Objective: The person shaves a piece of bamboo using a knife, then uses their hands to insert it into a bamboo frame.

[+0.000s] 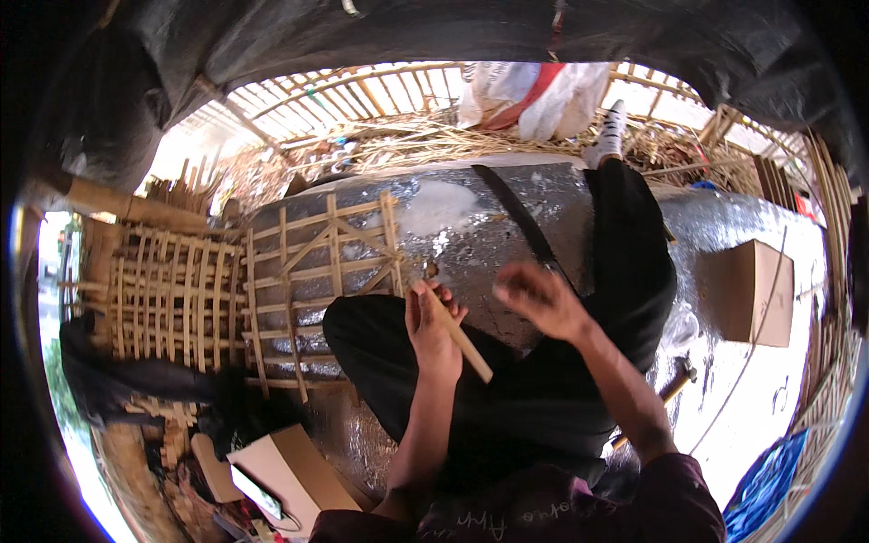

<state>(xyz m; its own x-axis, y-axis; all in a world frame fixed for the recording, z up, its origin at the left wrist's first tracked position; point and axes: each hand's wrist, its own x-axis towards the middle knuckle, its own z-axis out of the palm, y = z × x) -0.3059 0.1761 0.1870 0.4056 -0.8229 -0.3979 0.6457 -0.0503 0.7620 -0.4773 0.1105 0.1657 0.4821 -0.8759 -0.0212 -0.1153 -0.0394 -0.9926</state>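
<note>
I see my left hand (433, 328) clamped around a short bamboo stick (457, 333), held over my lap just beside the bamboo lattice (317, 271) lying on the silver mat (742, 226); my right hand (536, 297) hovers blurred, fingers loosely apart, holding nothing. I judge a firm grip and a steady angle toward the lattice corner matter most. A plain brown cardboard box (749, 291) sits at my right, another open one (294, 471) at my lower left, and a white-and-red sack (534, 95) lies beyond

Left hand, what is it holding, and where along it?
The left hand grips a bamboo strip near its upper end; the lower end sticks out free. The right hand looks empty, though blurred.
</note>
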